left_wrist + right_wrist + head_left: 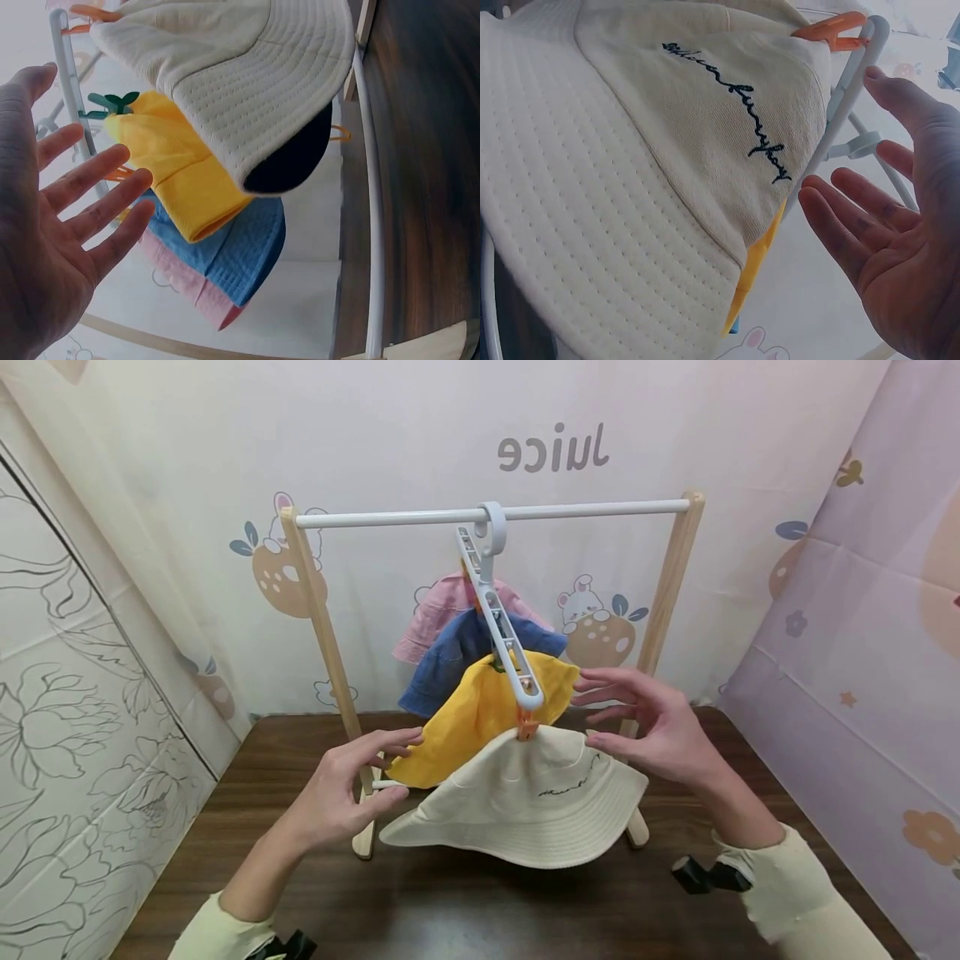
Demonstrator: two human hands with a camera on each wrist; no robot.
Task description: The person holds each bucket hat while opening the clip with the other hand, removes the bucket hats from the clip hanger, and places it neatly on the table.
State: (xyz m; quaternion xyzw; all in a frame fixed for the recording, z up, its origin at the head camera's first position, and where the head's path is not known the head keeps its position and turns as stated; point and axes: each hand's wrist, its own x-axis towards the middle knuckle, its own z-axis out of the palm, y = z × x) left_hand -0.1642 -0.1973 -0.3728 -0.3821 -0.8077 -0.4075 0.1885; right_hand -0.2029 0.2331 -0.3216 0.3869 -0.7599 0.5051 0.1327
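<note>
A cream bucket hat point(525, 802) point(240, 82) point(630, 165) with dark script hangs from an orange clip point(527, 725) point(829, 34) at the low end of a white multi-clip hanger point(495, 610). Behind it hang a yellow hat point(472, 710) point(176, 176), a blue hat point(457, 656) point(232, 251) and a pink hat point(442, 610) point(199, 289). My left hand point(375, 768) point(82, 202) is open beside the yellow hat's brim, holding nothing. To the right of the cream hat's crown, my right hand point(622, 714) point(870, 225) is open with fingers spread.
The hanger hooks over a white rail point(390, 516) carried by two wooden posts point(318, 610) on a dark wooden table point(465, 902). Printed curtains close in the back and both sides. A thin white bar point(371, 225) runs along the rack's base.
</note>
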